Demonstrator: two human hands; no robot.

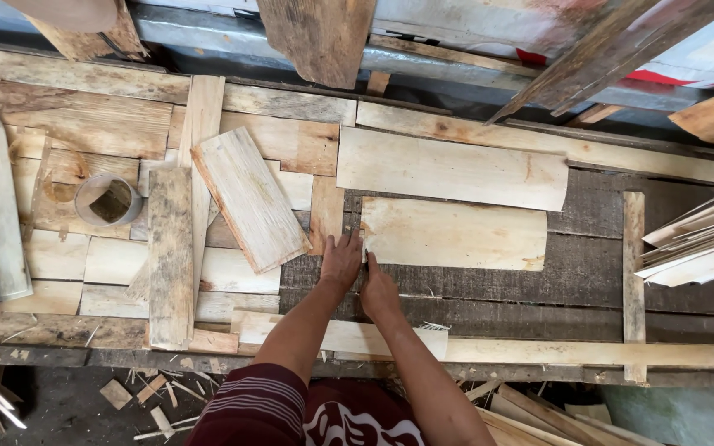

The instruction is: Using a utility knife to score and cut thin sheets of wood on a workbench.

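hands meet at the end of a pale board

seen from above, the left hand (340, 260) lies flat, fingers spread, beside the left end of a pale board (454, 234). the right hand (378, 289) touches that same corner, fingers loosely curled, gripping nothing visible. the board's long axis runs left to right, stretching away rightward. dark bare workbench (588, 268) lies open below and right; an angled plank (249, 198) crowds the left.

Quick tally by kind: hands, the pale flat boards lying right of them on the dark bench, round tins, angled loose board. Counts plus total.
Hands: 2, left hand and right hand, both at the left end of the near pale board
Pale flat boards right of the hands: 2, with the far pale board
Round tins: 1, round tin
Angled loose boards: 1, angled board
Total: 6
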